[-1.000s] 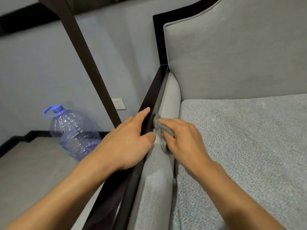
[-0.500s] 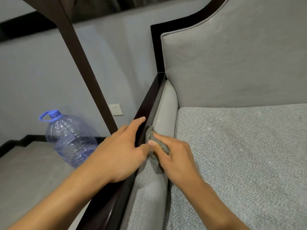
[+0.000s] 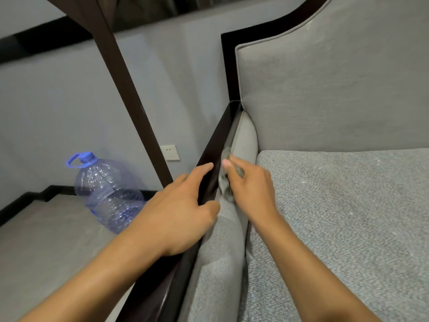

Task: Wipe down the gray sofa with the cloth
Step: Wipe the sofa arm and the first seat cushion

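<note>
Gripping crumpled gray cloth [image 3: 228, 182] w/ right hand [image 3: 253, 189], nubby sofa [image 3: 348, 217] cushion

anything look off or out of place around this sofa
Nothing damaged or spilled. The only stray item is a big plastic water bottle on the floor left of the sofa; pale specks dot its seat cushion.

A home living room: gray sofa [image 3: 325, 101], wall socket [image 3: 170, 152].
</note>
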Motion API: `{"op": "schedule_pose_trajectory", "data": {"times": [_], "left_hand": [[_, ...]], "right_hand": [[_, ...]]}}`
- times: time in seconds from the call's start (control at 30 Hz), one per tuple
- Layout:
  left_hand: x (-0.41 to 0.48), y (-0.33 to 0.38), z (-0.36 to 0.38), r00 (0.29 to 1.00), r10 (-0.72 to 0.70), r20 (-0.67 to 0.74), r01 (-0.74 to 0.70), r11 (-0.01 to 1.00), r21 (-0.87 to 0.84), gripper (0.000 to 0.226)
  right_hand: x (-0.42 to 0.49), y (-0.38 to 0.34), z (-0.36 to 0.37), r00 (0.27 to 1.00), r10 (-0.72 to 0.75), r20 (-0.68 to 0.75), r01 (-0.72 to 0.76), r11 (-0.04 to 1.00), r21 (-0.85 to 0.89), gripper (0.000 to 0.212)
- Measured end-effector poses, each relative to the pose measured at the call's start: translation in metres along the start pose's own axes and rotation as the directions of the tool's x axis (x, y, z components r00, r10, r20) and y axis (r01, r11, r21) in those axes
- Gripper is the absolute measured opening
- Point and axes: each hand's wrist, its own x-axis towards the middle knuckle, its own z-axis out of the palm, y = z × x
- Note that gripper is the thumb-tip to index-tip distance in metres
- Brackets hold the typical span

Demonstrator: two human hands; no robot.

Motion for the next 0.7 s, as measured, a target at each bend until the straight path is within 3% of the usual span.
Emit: {"op": "schedule_pose_trajectory", "data": {"times": [0.1,0.23,0.3,0.4,0.47,0.6,0.7], "left_hand": [[-0.001,0.001,-0.001,1.0,0.001,0.003,-0.001,1.0,-0.02,0.083],[-0.003,0.002,-0.001,1.0,-0.006,-0.006,0.006,1.0,-0.028,0.083],[-0.004,0.002,0.0,1.0,-0.007,-0.007,0.007,1.0,-0.025,0.083],[-0.002,0.0,-0.001,1.0,-0.005,-0.007,0.005,0.999,-0.033,0.083],[-0.002,-0.001,-0.002,1.0,-0.004,-0.007,0.004,0.999,-0.044,0.082],[-0.001,0.0,-0.001,1.0,0.003,-0.023,-0.003,1.0,-0.013,0.075],[-0.001,0.001,-0.001,0.999,0.023,-0.03,-0.023,1.0,0.003,0.074]], "right_hand": [[0.025,-0.005,0.007,0.993,0.108,-0.049,-0.107,0.994,0.025,0.035],[-0.017,-0.008,-0.007,0.999,-0.039,0.033,0.04,0.999,-0.03,0.028],[-0.009,-0.003,-0.008,0.999,-0.043,0.025,0.045,0.995,-0.091,0.031],[0.032,0.002,-0.001,0.995,0.098,0.035,-0.088,0.97,-0.226,0.034],[0.042,0.007,-0.003,0.989,0.126,0.076,-0.1,0.953,-0.285,0.035],[-0.009,0.004,-0.02,0.989,-0.065,0.13,0.097,0.963,-0.25,0.029],[-0.052,0.0,-0.027,0.976,-0.155,0.155,0.179,0.971,-0.159,0.041]]}}
